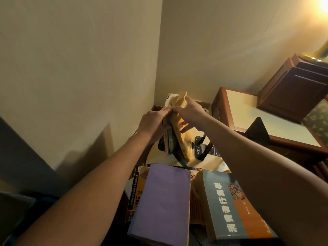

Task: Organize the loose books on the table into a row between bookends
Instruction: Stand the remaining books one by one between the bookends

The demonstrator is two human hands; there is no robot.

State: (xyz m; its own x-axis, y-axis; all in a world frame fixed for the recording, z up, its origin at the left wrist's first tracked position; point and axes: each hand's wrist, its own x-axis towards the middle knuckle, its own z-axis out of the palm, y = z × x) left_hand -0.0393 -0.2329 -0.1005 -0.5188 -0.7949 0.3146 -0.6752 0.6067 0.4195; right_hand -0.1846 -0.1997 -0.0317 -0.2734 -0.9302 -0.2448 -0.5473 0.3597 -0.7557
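Left hand (155,122) on the standing books (170,139) at the far side of the table (159,158), gripping or just pushing, hard to tell. Touching them, the tilted yellow book (185,144), clutched at its top by the right hand (190,110). Could flop and knock the row down if let go too soon. No help on that side: black bookend (257,133) well apart, off to the right.

Beige walls (71,68) meet in corner — dark wooden cabinet (292,93) at right, patterned carpet (317,121) beside it.
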